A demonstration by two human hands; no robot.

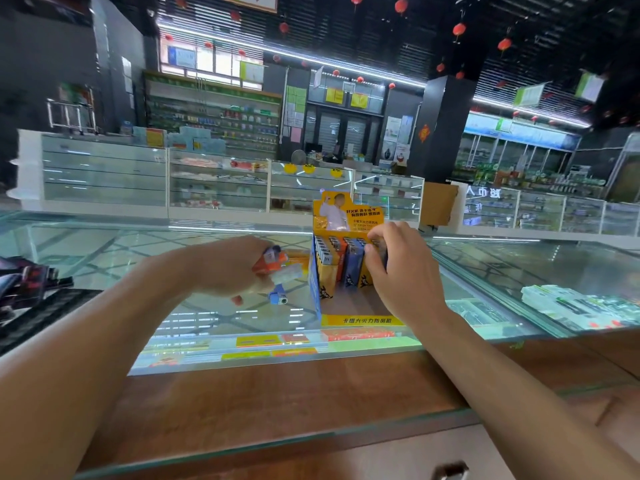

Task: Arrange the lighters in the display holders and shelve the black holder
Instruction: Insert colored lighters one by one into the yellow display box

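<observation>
Lighters going into the yellow holder (346, 216).
Right hand (398, 268) pinches an upright lighter at frame centre; left hand (228, 268) grips spare lighters (277, 263) just left.

Bright, cool light from long ceiling strip lamps (311, 60) floods the shop, while the upper corners fall dark. The strips reflect as white streaks across the glass counter (519, 271), hazing what lies beneath near its far edge. Wide-angle distortion bows the counter's near edge and stretches both forearms. Motion blur softens the left hand (228, 268) and the lighters (273, 263) it grips; distant shelves are smeared.
</observation>
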